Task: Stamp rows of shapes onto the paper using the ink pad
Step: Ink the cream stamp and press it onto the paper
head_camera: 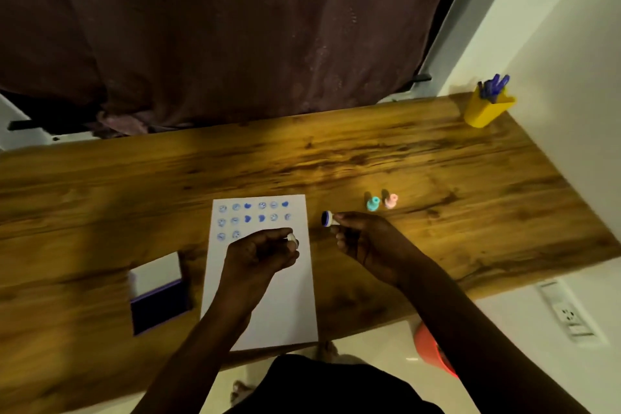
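Mid-row, the right hand (363, 239) pinches an inked stamp (327, 218) at the paper's (268, 296) three o'clock, the left hand (262, 252) grips something small and white, likely a stamp cap, so pressing beside the third row's two prints seems next.

This looks like a room in a home, set up as a small study corner. A long wood-grain desk (336, 158) runs wall to wall. Behind the desk hangs a dark maroon curtain (218, 27); at its far right corner stands a yellow plastic pen holder (484, 111). Below its right end, a white wall socket (568, 314).
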`<state>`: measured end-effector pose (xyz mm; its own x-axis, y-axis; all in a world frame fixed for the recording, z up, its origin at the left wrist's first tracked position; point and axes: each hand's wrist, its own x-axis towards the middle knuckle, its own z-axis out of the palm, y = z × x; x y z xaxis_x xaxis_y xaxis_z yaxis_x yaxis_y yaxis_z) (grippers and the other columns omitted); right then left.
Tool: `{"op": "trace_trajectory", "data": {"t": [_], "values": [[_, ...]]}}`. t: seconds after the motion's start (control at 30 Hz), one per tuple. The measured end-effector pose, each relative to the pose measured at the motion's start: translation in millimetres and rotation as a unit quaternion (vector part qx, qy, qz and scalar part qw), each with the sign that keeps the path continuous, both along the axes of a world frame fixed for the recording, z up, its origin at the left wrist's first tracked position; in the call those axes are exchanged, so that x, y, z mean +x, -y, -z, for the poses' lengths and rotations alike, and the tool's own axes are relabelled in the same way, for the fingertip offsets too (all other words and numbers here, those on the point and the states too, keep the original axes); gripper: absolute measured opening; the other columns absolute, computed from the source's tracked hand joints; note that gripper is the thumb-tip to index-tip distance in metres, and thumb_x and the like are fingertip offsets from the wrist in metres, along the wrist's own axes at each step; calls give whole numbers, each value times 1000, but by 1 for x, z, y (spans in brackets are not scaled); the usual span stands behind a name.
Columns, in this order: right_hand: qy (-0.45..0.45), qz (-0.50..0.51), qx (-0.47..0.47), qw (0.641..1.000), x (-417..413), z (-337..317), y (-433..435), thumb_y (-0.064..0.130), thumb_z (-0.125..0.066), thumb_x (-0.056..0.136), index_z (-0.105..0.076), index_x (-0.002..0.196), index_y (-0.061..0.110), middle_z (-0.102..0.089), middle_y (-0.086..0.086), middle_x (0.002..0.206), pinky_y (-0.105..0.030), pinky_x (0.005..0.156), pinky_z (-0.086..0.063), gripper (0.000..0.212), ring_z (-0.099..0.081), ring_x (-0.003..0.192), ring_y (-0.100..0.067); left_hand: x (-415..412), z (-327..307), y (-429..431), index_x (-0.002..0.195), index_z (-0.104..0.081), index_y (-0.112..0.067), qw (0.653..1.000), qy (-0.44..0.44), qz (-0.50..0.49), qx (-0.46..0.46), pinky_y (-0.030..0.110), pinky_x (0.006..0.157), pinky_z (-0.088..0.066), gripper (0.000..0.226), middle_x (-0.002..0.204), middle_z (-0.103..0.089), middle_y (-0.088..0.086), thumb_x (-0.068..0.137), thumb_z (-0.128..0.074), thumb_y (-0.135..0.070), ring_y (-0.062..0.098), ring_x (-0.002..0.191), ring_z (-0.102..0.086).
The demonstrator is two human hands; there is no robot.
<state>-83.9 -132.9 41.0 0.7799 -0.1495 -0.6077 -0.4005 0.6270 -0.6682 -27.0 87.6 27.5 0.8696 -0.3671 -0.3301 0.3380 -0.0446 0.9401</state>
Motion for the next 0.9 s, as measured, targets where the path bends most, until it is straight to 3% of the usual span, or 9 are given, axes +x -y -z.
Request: {"op": "trace_trajectory", "data": {"t": [0.1, 0.2, 0.3, 0.43, 0.57, 0.77, 0.9], "values": [[2, -21, -71, 997, 3, 7, 10, 10, -69, 91, -74, 103, 4, -72, -9, 85, -23, 66, -56, 14, -66, 72, -13, -3, 2, 8, 95, -80, -44, 1000, 1, -6, -2, 47, 90, -63, 36, 107, -81, -2, 86, -81, -9, 27, 105, -77], [-11, -88, -222, 971, 15, 15, 2, 20, -75, 88, -77, 98, 13, -74, -8, 84, -26, 71, -55, 13, -66, 75, -15, -5, 8, 4, 98, -81, -38, 999, -5, -38, 6, 43, 86, -64, 31, 106, -81, 2, 85, -81, -9, 28, 101, -78], [32, -168, -375, 911, 33, 25, -16, 32, -78, 85, -78, 94, 18, -76, 1, 88, -30, 74, -55, 16, -69, 81, -11, -7, 12, -6, 98, -80, -37, 997, -12, -68, 19, 40, 82, -66, 29, 106, -81, 2, 86, -81, -11, 26, 99, -79], [109, -267, -551, 783, 67, 36, -43, 38, -74, 88, -76, 107, 15, -76, 0, 109, -18, 74, -48, 30, -67, 93, -9, -11, 15, -14, 95, -80, -37, 994, -19, -97, 40, 31, 75, -65, 27, 100, -82, -2, 88, -80, -11, 22, 95, -79], [177, -331, -598, 709, 98, 45, -69, 28, -68, 94, -73, 108, 7, -74, -9, 108, -28, 78, -52, 26, -67, 95, -18, -14, 17, -21, 102, -79, -24, 991, -25, -123, 55, 35, 79, -66, 16, 100, -82, 6, 91, -77, -13, 25, 91, -80], [194, -393, -681, 586, 125, 55, -90, 25, -60, 96, -67, 115, 6, -69, -14, 112, -39, 85, -54, 27, -65, 101, -28, -14, 19, -31, 117, -73, -6, 986, -40, -154, 49, 32, 79, -65, 24, 109, -79, 13, 94, -73, -10, 31, 97, -78], [192, -408, -700, 553, 130, 64, -98, 26, -59, 98, -65, 114, 8, -69, -13, 113, -38, 85, -55, 25, -64, 103, -27, -12, 21, -37, 120, -72, -5, 985, -43, -162, 45, 36, 83, -65, 25, 112, -77, 14, 95, -71, -11, 31, 99, -78]]}}
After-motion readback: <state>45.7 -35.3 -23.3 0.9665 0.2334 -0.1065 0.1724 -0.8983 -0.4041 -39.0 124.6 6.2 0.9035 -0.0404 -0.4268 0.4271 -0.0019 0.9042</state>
